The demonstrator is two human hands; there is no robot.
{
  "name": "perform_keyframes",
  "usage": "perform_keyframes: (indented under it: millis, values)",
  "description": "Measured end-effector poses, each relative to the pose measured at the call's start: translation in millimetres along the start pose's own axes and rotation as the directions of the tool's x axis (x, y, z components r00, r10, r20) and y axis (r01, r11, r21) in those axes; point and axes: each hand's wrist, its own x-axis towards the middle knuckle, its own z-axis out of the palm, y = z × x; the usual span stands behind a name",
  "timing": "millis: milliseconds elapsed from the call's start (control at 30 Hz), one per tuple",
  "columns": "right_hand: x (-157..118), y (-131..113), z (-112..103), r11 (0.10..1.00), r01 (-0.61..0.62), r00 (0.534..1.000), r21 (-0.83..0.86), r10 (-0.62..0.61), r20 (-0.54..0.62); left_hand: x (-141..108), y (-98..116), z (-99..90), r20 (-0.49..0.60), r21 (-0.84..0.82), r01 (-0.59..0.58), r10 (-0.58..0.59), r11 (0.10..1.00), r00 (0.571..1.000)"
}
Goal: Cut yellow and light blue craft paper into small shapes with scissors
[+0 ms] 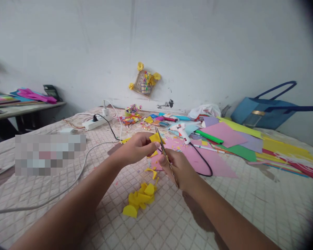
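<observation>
Cutting appears to be the step in hand: the left hand (135, 147) pinches a piece of yellow paper (154, 137) between thumb and fingers, and the right hand (181, 170) grasps scissors (163, 150), blades at the paper's right side. Judged from this, the next move calls for steady feeding of the paper, left fingertips clear of the blades. Cut yellow pieces (141, 198), some round-edged, lie heaped just nearer the body than the hands, on the quilted cloth (114, 225). Containers: beyond the left hand, a small yellow-green pot (128, 114) holds multicoloured scraps. Beyond the right hand sits a white plastic bag (206, 110), contents indistinct; well to its right, a blue tote bag (241, 110), interior not visible. Past both hands, a woven wall basket (139, 82) bears yellow flowers (140, 66).
</observation>
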Motion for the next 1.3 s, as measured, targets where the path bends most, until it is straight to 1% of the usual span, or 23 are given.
perform_keyframes:
  millis: [167, 333, 400, 433, 533, 667, 767, 867, 933, 1000, 1167, 1300]
  values:
    - [1, 2, -4, 0.999, -0.025, 0.998, -0.028, 0.026, 0.050, -1, 3, -5.4, 0.038, 0.002, 0.006, -0.007, 1.000, 0.999]
    - [2, 2, -9, 0.998, -0.070, 0.988, -0.005, 0.070, 0.136, -2, 3, -12.3, 0.090, 0.051, -0.001, -0.004, 0.999, 0.996]
    - [1, 2, -10, 0.997, -0.078, 0.987, 0.008, 0.076, 0.144, -2, 2, -11.9, 0.100, 0.047, -0.001, -0.004, 0.999, 0.995]
    - [1, 2, -10, 0.997, -0.076, 0.987, 0.018, 0.073, 0.140, -2, 1, -10.5, 0.081, 0.047, 0.000, -0.004, 0.999, 0.997]
    - [1, 3, -9, 0.997, -0.055, 0.993, 0.056, 0.049, 0.103, -1, -1, -1.0, -0.037, 0.045, 0.003, -0.001, 0.999, 0.999]
    - [1, 3, -8, 0.997, -0.052, 0.997, 0.056, 0.048, 0.061, 0, -4, 17.3, -0.172, 0.040, 0.001, 0.006, 0.999, 0.985]
    - [1, 1, -7, 0.997, -0.064, 0.997, 0.040, 0.062, 0.050, -1, -5, 28.9, -0.306, 0.055, 0.010, 0.007, 0.998, 0.952]
    - [1, 1, -6, 0.998, -0.062, 0.997, 0.034, 0.060, 0.037, -3, -5, 36.5, -0.429, 0.086, 0.008, 0.030, 0.996, 0.903]
    - [1, 1, -5, 0.998, -0.047, 0.998, 0.029, 0.046, 0.032, -4, -6, 39.4, -0.485, 0.117, 0.020, 0.040, 0.993, 0.874]
    - [1, 2, -4, 0.999, -0.038, 0.999, 0.022, 0.037, 0.032, -4, -7, 41.1, -0.506, 0.145, 0.034, 0.045, 0.989, 0.862]
    - [0, 3, -3, 0.999, -0.047, 0.998, 0.022, 0.047, 0.033, -4, -7, 41.2, -0.494, 0.191, 0.027, 0.072, 0.981, 0.866]
    - [0, 2, -3, 0.998, -0.063, 0.998, 0.016, 0.063, 0.020, -3, -4, 38.0, -0.437, 0.214, 0.010, 0.087, 0.977, 0.895]
